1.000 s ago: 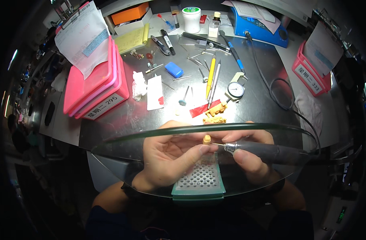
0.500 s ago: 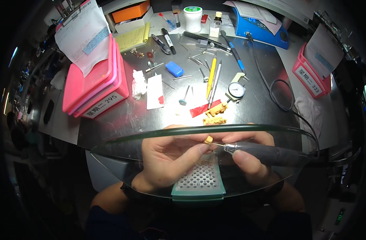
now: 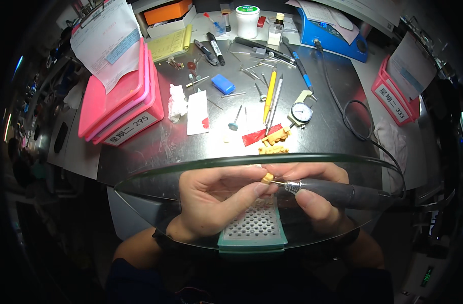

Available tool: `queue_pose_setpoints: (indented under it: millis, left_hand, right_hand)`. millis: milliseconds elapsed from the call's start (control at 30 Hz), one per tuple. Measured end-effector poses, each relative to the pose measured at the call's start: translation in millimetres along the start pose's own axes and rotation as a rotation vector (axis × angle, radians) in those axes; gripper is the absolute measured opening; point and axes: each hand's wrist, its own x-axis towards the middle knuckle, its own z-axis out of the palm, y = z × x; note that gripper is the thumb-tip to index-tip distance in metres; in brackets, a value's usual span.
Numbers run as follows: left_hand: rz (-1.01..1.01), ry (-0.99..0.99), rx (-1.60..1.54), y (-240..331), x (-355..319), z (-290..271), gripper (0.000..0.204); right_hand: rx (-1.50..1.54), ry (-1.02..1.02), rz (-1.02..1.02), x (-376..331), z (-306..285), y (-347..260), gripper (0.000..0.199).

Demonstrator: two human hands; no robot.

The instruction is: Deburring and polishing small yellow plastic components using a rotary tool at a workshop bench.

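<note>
Behind a clear curved glass shield (image 3: 231, 160), my left hand (image 3: 214, 202) pinches a small yellowish tooth crown (image 3: 267, 178) between thumb and fingers. My right hand (image 3: 317, 205) is closed around a dark grey rotary handpiece (image 3: 338, 193). Its thin metal bur (image 3: 279, 183) points left, with the tip at the crown; whether they touch I cannot tell. The fingertips of both hands come close together there. Just beyond the shield lie yellow dental model pieces (image 3: 275, 142) beside red articulating paper (image 3: 261, 135). Below my hands is a pale green-rimmed perforated grate (image 3: 278, 238).
Stacked pink boxes (image 3: 121, 109) with papers stand left, another pink box (image 3: 393, 96) right. Loose burs, a yellow pencil (image 3: 270, 96), a dial caliper (image 3: 300, 113) and a blue block (image 3: 223, 84) lie on the metal bench. A cable (image 3: 326, 76) runs from the blue control unit (image 3: 333, 38).
The crown has turned slightly and shifted a little right and down in my left fingers. The bench view has moved slightly. Both hands keep their grips.
</note>
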Motion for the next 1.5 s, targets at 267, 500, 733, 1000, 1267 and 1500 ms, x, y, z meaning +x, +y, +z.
queue_pose_setpoints:
  millis: [267,500,733,1000,1267,1500]
  left_hand:
    - [0.042,0.023,-0.027,-2.2,-0.1,1.4,0.019]
    - [0.084,0.013,-0.037,-4.0,1.8,1.4,0.02]
    - [0.069,0.002,-0.023,-3.7,1.9,-1.1,0.02]
    - [0.089,0.066,0.057,-2.9,2.1,4.8,0.016]
    - [0.1,0.074,0.101,-3.0,1.8,3.8,0.017]
    - [0.06,0.08,0.1,0.4,1.2,4.8,0.017]
  right_hand:
    - [-0.086,0.018,0.033,0.4,5.0,-3.7,0.028]
    - [-0.089,-0.011,-0.004,4.9,5.5,-5.6,0.027]
    - [-0.037,0.022,0.062,2.0,9.8,-7.4,0.027]
    - [-0.055,0.014,0.015,0.4,4.2,-0.7,0.027]
    - [0.001,-0.044,0.006,0.2,1.9,0.9,0.032]
    - [-0.024,-0.035,0.0,-0.2,4.2,-0.5,0.031]
